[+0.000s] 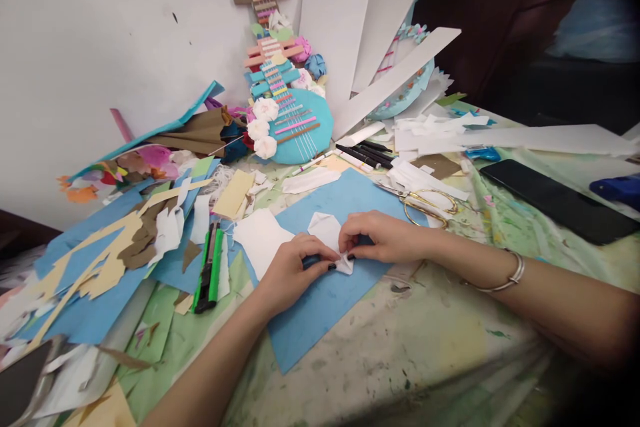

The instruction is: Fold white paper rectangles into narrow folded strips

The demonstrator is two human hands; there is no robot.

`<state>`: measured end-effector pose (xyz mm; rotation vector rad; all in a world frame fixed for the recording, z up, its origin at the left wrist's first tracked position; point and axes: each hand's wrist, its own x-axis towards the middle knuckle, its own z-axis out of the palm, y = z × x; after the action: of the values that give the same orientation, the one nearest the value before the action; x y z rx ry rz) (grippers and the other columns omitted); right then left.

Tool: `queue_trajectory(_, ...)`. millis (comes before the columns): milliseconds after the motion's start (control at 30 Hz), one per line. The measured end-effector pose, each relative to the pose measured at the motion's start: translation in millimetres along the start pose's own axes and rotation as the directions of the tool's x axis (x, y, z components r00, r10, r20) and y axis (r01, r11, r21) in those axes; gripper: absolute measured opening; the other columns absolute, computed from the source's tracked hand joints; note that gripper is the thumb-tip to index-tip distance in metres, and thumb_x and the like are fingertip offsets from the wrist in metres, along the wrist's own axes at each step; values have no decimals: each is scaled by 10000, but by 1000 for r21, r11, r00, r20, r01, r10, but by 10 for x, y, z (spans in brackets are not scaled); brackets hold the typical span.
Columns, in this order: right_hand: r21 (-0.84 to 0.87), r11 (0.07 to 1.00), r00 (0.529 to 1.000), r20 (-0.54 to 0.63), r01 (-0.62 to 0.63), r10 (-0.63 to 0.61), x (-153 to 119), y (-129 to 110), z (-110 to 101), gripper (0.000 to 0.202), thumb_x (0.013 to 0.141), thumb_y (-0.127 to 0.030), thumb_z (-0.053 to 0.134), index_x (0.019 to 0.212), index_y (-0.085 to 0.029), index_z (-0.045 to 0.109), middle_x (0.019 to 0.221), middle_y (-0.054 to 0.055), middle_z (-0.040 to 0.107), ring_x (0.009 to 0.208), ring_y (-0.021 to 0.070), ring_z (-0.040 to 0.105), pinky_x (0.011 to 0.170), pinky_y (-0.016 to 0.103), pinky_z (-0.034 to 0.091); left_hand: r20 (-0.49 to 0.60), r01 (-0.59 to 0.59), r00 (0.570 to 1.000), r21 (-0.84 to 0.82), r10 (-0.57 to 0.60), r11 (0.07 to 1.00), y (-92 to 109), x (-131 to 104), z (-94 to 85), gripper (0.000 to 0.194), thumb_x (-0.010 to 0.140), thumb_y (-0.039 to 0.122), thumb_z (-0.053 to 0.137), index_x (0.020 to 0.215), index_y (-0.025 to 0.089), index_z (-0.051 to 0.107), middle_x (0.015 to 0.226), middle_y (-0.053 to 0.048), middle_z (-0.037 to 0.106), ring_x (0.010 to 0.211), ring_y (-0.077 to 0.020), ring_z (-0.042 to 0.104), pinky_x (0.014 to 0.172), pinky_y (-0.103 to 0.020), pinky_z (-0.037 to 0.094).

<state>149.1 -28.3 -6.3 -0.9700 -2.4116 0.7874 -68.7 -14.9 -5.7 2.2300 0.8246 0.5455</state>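
Note:
Both hands meet over a blue sheet (pixel 305 327) on the table. A small folded white paper (pixel 344 264) is pinched between the thumb and fingers of my left hand (pixel 300 268) and those of my right hand (pixel 377 236). Just behind the fingertips lies another folded white piece (pixel 324 225); whether it joins the pinched part I cannot tell. A larger white cutout (pixel 261 237) rests left of them, partly on the blue sheet. Gold-handled scissors (pixel 425 203) lie behind my right hand.
A green cutter (pixel 208 270) and paper scraps (pixel 145 233) lie at the left. Black pens (pixel 365 155) and a blue paper guitar (pixel 305 127) are at the back. A black phone (pixel 557 200) lies at the right, another phone (pixel 27 373) at the lower left.

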Motion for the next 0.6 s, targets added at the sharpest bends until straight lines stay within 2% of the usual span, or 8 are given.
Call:
queue_trajectory(167,3,1000,1000,-4,-22,22,7,17,12,111,789,-113,581,871,-163,634,826,29,627,760,129,560,680,240,424,-31,86,996,-39,-88,995,5,12,27,118,763,160,612,867,196,652,797,-14,656,769,-155,602,716,-287,476)
queue_trajectory(333,15,999,999,-26,-43,44,25,9,28,94,768,-112,595,841,-159,632,801,21,629,740,125,560,668,232,424,-27,121,992,-48,-122,992,10,17,41,115,736,148,614,843,184,634,791,-12,641,752,-150,593,697,-276,473)
queue_trajectory(600,16,997,996,-29,-81,81,51,-14,40,97,748,-106,607,823,-161,634,777,12,632,722,123,561,653,227,423,-56,102,993,14,-101,995,19,17,72,123,729,125,573,823,181,626,757,-5,615,733,-144,576,689,-269,463)
